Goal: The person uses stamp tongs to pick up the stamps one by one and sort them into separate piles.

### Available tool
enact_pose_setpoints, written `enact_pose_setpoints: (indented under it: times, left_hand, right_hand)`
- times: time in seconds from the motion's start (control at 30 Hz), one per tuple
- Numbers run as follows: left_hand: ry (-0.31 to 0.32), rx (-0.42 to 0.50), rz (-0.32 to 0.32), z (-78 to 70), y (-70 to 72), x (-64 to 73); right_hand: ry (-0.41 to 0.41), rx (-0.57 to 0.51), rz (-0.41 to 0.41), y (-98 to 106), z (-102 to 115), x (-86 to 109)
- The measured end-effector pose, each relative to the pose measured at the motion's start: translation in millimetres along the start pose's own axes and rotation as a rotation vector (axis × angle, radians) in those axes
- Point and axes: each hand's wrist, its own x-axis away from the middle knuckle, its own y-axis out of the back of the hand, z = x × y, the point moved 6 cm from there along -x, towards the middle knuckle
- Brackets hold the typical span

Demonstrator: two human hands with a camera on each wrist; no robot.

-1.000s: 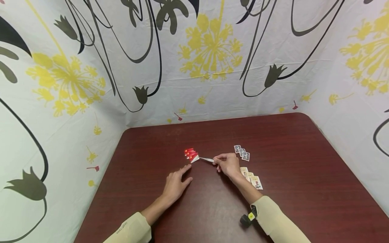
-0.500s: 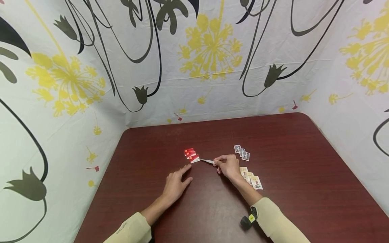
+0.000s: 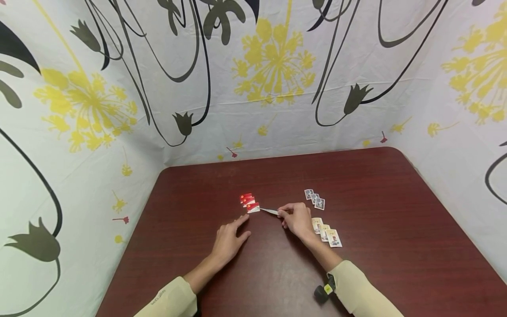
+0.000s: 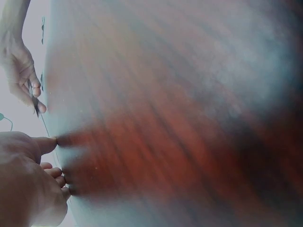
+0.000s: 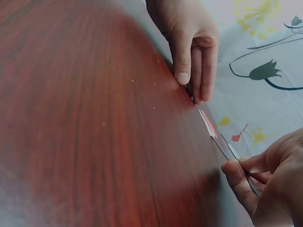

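Note:
In the head view my right hand pinches slim metal tweezers between thumb and fingers. Their tips point left, at the right edge of the nearest of three overlapping red-and-white stamps. Whether the tips grip that stamp is too small to tell. My left hand rests on the table with fingers spread, its index fingertip just below the same stamp. The right wrist view shows the tweezers reaching toward the red stamp from the side. Both hands appear at the edge of the left wrist view, where the stamps are hidden.
Three cream-yellow stamps lie overlapped beside my right forearm. Farther back are three small grey stamps in a slanting row. The dark red wooden table meets a flower-patterned cloth wall at its far edge.
The nearest red stamp, askew a second ago, now lies straighter, more in line with the other two. The right hand has shifted only slightly; the left hand has stayed put.

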Motion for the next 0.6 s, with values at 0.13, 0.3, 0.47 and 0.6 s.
enact_pose_setpoints:
  times: [0.13, 0.3, 0.47, 0.6]
  left_hand:
    - [0.002, 0.002, 0.004, -0.7, 0.7, -0.1]
    - [0.005, 0.005, 0.008, -1.4, 0.8, 0.1]
    - [0.001, 0.004, 0.005, -1.8, 0.4, 0.0]
    - [-0.001, 0.0, 0.002, -1.6, 0.0, -0.2]
  right_hand:
    - [0.031, 0.041, -0.004, 1.6, 6.3, 4.4]
    - [0.048, 0.052, -0.001, 2.4, 8.8, 7.5]
    - [0.055, 0.031, -0.003, 5.5, 7.8, 10.1]
    - [0.069, 0.049, -0.017, 10.1, 7.9, 12.3]
